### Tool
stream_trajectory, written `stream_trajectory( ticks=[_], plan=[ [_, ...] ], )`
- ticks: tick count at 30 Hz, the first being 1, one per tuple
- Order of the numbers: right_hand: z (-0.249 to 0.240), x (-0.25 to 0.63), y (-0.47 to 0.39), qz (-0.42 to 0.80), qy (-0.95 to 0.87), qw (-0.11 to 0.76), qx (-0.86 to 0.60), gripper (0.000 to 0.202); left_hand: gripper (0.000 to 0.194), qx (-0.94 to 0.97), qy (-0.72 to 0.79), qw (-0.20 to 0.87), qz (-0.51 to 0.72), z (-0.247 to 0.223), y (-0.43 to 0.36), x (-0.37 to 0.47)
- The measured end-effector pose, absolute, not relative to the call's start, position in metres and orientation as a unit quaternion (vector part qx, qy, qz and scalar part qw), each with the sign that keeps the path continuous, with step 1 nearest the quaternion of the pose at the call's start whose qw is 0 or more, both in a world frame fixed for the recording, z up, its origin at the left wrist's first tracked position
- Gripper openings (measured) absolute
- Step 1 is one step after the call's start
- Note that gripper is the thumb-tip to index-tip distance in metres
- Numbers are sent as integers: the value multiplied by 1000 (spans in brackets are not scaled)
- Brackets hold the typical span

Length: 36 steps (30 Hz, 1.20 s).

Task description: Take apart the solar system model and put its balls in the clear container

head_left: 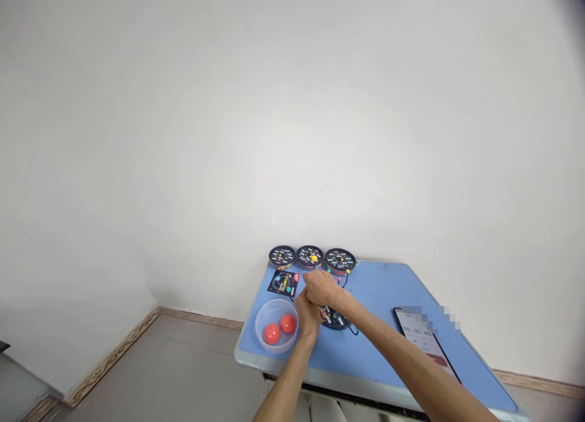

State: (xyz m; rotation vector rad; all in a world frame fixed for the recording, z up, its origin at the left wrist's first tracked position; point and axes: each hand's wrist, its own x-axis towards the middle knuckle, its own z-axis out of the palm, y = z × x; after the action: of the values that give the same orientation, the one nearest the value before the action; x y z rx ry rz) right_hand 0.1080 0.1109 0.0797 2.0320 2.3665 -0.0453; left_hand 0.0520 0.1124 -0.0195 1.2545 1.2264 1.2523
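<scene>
I judge the step in hand to be fitting parts on the round black disc [336, 320], partly covered on the left half of the counter [375, 282], near the clear bowl [278, 350] at the near left corner. My right hand [321, 286] overlaps my left hand [308, 315], fingers bunched; I cannot tell what they hold. Next seems to call for steadying the disc while adjusting its ball-tipped stalks [348, 272].

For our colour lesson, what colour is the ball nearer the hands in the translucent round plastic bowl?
That ball is orange-red, best seen in the head view.
</scene>
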Motion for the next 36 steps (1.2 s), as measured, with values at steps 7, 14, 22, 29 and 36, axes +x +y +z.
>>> stream_trajectory(
  ticks=[7, 14, 22, 29, 36],
  plan=[
    [86, 111, 110, -8, 770, -20, 638, 35, 29, 505, 498, 480, 516, -24, 114, 52],
    [77, 116, 106, -46, 759, -131, 637, 30, 22, 507, 491, 486, 515, -25, 112, 49],
    [71, 130, 76, -217, 728, -364, 538, 30, 51, 488, 461, 501, 546, -19, 88, 25],
    [50, 119, 39, -411, 649, -463, 444, 39, 59, 481, 422, 498, 585, -12, 38, -16],
    [35, 90, 13, -592, 533, -494, 348, 47, 44, 587, 462, 323, 581, -12, 7, -54]
  ],
)
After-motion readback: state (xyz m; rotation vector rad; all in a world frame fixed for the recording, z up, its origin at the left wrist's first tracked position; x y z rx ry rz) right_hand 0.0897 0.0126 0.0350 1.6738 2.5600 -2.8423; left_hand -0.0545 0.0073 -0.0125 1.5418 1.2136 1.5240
